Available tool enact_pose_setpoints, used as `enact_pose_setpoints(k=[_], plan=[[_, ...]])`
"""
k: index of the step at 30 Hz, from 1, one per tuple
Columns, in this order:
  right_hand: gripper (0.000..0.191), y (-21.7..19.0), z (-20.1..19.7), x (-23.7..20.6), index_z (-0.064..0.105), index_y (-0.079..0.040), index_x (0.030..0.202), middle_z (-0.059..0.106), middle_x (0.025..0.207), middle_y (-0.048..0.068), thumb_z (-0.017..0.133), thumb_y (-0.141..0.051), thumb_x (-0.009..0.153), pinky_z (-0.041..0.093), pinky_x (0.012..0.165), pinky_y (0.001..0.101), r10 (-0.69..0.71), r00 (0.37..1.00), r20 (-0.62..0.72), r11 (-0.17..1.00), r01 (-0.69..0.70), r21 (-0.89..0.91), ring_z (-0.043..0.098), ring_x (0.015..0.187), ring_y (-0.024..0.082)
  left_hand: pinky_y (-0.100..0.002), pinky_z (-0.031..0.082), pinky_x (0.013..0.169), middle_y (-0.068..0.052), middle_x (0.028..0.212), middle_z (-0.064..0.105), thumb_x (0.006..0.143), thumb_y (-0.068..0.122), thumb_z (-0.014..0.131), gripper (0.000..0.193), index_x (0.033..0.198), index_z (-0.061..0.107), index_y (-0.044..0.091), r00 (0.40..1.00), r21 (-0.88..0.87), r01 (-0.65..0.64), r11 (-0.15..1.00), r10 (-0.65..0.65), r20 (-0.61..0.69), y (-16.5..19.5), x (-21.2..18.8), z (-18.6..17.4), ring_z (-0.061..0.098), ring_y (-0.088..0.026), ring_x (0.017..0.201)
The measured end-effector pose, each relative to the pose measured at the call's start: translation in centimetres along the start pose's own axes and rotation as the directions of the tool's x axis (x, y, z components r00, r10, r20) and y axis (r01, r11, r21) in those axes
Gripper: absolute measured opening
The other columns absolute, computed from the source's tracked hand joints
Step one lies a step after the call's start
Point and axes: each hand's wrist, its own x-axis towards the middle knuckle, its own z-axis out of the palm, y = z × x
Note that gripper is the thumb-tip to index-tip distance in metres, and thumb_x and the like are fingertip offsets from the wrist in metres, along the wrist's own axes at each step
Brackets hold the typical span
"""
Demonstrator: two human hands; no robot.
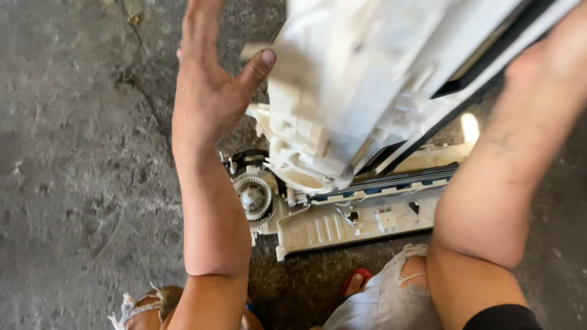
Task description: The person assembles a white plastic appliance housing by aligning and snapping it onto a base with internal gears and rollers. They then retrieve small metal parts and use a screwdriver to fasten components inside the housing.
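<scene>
A large white plastic housing (367, 79) with a dark frame edge is lifted and tilted in front of me, blurred by motion. My left hand (211, 85) is open beside its left end, thumb touching the white plastic, fingers spread upward. My right hand (550, 67) is at the upper right against the housing's dark edge; its fingers are out of view. Under the housing, on the concrete floor (79, 171), lies a white base panel (361, 223) with a round fan wheel (255, 197) at its left end.
The rough grey concrete has a crack at the upper left. My knees in torn light jeans (385, 299) and a red sandal (354, 281) show at the bottom edge, close to the base panel.
</scene>
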Motion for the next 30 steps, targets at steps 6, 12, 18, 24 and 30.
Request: enact_pose_setpoints(k=[6, 12, 18, 24, 30], plan=[[0.022, 1.5, -2.7, 3.6, 0.071, -0.005, 0.104, 0.075, 0.094, 0.006, 0.088, -0.016, 0.096, 0.056, 0.066, 0.026, 0.209, 0.96, 0.187, 0.966, -0.232, 0.115, 0.071, 0.076, 0.014, -0.061, 0.031, 0.116, -0.015, 0.164, 0.032, 0.069, 0.088, 0.038, 0.115, 0.162, 0.025, 0.02, 0.754, 0.279, 0.577, 0.768, -0.632, 0.181, -3.7, -0.7, -1.7, 0.031, -0.041, 0.149], [0.018, 1.4, -2.8, 3.5, 0.07, -0.005, 0.106, 0.074, 0.093, 0.006, 0.084, -0.013, 0.096, 0.057, 0.066, 0.0263, 0.187, 0.962, 0.197, 0.968, -0.214, 0.127, 0.07, 0.076, 0.015, -0.056, 0.035, 0.115, -0.024, 0.153, 0.042, 0.083, 0.086, 0.042, 0.108, 0.158, 0.03, 0.009, 0.633, 0.26, 0.738, 0.623, -0.773, 0.055, -11.2, -0.8, -0.1, 0.04, -0.041, 0.143], [0.015, 2.4, -2.8, 3.6, 0.07, -0.005, 0.108, 0.073, 0.093, 0.006, 0.079, -0.01, 0.096, 0.057, 0.067, 0.0265, 0.182, 0.963, 0.201, 0.967, -0.212, 0.142, 0.069, 0.075, 0.015, -0.045, 0.062, 0.086, -0.018, 0.124, 0.071, 0.08, 0.076, 0.051, 0.083, 0.129, 0.066, 0.01, 0.517, -0.244, 0.848, 0.47, -0.835, 0.189, -15.7, -1.9, 0.9, 0.072, -0.03, 0.101], [0.014, 4.2, -3.8, 3.4, 0.07, -0.005, 0.11, 0.072, 0.092, 0.006, 0.075, -0.007, 0.096, 0.058, 0.067, 0.0267, 0.205, 0.961, 0.187, 0.961, -0.234, 0.147, 0.068, 0.075, 0.016, -0.033, 0.049, 0.054, -0.017, 0.092, 0.073, 0.09, 0.06, 0.072, 0.064, 0.1, 0.076, -0.003, 0.58, -0.178, 0.814, 0.553, -0.762, 0.286, -17.7, -2.7, 4.5, 0.058, -0.018, 0.066], [0.015, 6.3, -6.6, 1.8, 0.07, -0.006, 0.112, 0.071, 0.092, 0.007, 0.071, -0.003, 0.097, 0.059, 0.067, 0.027, 0.239, 0.961, 0.14, 0.95, -0.262, 0.171, 0.067, 0.075, 0.017, -0.033, 0.056, 0.062, -0.009, 0.089, 0.076, 0.084, 0.055, 0.077, 0.053, 0.104, 0.072, 0.007, 0.643, -0.12, 0.763, 0.635, -0.729, 0.234, -14.8, -2.9, 3.8, 0.069, -0.014, 0.071]])
